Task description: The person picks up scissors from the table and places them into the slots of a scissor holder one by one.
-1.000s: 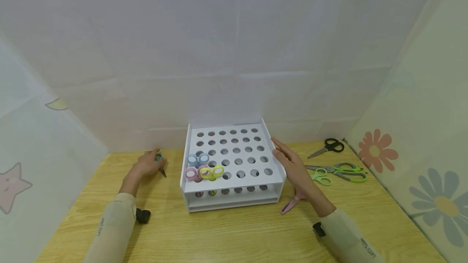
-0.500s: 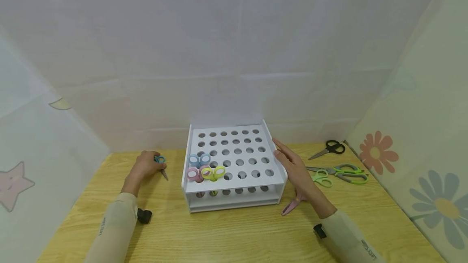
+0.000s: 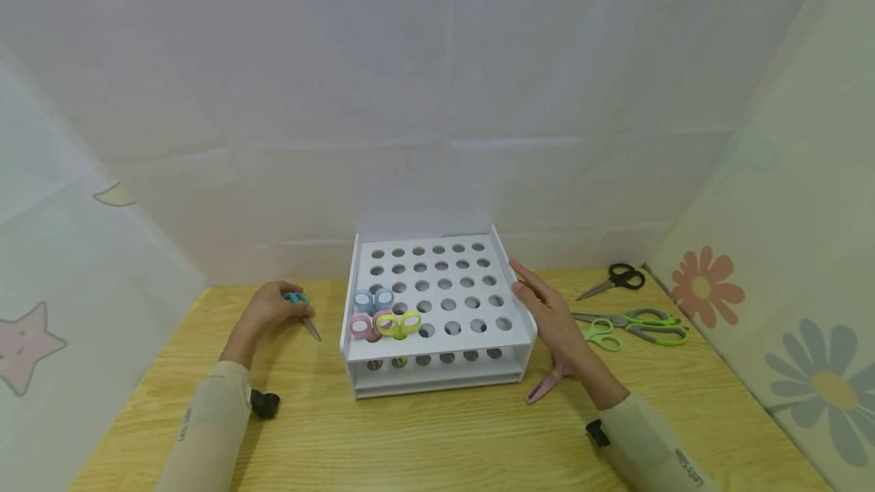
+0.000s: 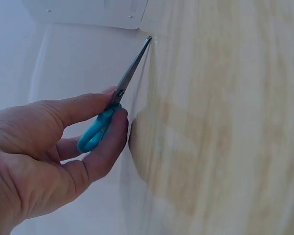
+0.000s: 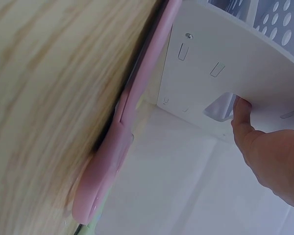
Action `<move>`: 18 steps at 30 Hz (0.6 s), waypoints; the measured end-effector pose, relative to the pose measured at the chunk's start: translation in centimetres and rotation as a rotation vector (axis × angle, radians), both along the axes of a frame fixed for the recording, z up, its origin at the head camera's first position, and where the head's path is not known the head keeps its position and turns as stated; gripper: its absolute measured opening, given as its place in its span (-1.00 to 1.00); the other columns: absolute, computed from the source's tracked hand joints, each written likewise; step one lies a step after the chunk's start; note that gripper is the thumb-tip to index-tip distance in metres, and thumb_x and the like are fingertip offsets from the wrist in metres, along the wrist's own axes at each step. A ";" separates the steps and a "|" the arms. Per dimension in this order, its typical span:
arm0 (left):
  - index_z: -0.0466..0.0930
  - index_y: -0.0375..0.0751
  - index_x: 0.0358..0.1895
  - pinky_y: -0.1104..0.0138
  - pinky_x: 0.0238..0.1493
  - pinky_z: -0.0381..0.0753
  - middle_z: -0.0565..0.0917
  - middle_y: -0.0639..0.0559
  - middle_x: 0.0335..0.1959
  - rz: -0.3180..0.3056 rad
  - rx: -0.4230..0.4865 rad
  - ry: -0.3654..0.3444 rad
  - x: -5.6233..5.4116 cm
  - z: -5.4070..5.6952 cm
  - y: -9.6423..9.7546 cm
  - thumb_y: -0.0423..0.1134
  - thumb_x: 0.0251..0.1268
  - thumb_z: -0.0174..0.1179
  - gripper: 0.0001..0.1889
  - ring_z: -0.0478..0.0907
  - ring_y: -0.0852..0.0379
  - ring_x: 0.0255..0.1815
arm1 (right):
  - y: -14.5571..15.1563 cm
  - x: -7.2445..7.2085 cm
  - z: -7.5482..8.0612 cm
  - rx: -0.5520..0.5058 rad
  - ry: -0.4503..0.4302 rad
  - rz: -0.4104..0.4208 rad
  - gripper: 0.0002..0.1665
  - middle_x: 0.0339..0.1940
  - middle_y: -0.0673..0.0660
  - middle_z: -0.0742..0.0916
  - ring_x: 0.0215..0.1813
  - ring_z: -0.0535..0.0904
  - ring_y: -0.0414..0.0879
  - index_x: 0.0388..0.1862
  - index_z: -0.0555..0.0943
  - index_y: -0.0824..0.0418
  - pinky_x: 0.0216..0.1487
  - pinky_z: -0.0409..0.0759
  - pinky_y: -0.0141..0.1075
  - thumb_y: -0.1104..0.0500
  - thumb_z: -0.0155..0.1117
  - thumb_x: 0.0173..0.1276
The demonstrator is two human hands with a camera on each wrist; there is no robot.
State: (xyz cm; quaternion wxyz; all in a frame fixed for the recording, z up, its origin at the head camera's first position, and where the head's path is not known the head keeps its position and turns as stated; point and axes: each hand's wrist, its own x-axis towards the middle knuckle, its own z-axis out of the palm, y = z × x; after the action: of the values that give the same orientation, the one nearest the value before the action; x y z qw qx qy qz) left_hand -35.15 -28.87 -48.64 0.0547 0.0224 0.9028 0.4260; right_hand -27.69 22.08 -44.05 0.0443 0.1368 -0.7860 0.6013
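A pair of blue-handled scissors [image 4: 95, 129] slants from my left hand [image 3: 269, 307], which pinches it near the pivot between thumb and fingers. Its blades point away from the palm, the tip close to the wood table [image 3: 437, 446]. My right hand [image 3: 552, 319] rests against the right side of a white rack [image 3: 437, 336] full of round holes. In the right wrist view, one fingertip [image 5: 242, 105] reaches into a cutout in the side panel. Blue [image 3: 373, 300], pink [image 3: 361, 327] and yellow scissors [image 3: 399, 324] stand in the rack's left front holes, handles up.
Right of the rack lie black-handled scissors [image 3: 623, 276], large green-and-grey scissors [image 3: 652, 323], light-green scissors [image 3: 601, 333] and pink scissors [image 5: 105, 166], the last partly under my right forearm. White sheets [image 3: 437, 97] hang behind and at both sides.
My left hand has drawn the blue-handled scissors slightly towards me and to the right, and its fingers have closed on them. The right hand has kept its place on the rack.
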 end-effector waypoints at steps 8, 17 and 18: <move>0.38 -0.47 0.39 -0.12 0.22 0.42 0.47 -0.48 0.25 0.021 0.037 0.023 -0.3 0.3 0.0 -0.24 0.30 0.43 -0.32 0.45 -0.35 0.20 | 0.1 -0.1 -0.1 0.007 0.016 0.014 -0.40 0.36 0.27 0.55 0.15 0.61 0.16 0.62 0.28 -0.09 -0.05 0.65 -0.22 -0.08 0.01 0.67; 0.29 -0.48 0.44 0.08 0.03 0.65 0.46 -0.45 0.19 0.012 0.206 0.058 0.2 1.3 0.1 -0.38 0.38 0.33 -0.36 0.56 -0.22 0.07 | 0.2 -0.1 -0.2 0.023 0.021 0.014 -0.40 0.35 0.27 0.56 0.14 0.61 0.15 0.61 0.28 -0.10 -0.04 0.64 -0.23 -0.08 0.00 0.67; 0.28 -0.48 0.45 0.07 0.03 0.65 0.46 -0.45 0.19 0.008 0.217 0.064 0.3 1.4 0.1 -0.39 0.38 0.33 -0.35 0.56 -0.21 0.06 | 0.2 0.0 -0.2 0.021 0.022 0.017 -0.40 0.35 0.27 0.56 0.14 0.61 0.15 0.62 0.27 -0.09 -0.04 0.64 -0.23 -0.07 0.00 0.67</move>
State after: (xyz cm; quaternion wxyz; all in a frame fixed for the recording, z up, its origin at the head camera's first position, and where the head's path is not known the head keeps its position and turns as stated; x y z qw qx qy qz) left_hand -34.84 -28.80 -47.21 0.0212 0.0382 0.8527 0.5207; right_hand -27.74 22.23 -44.24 0.0465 0.1505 -0.7907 0.5916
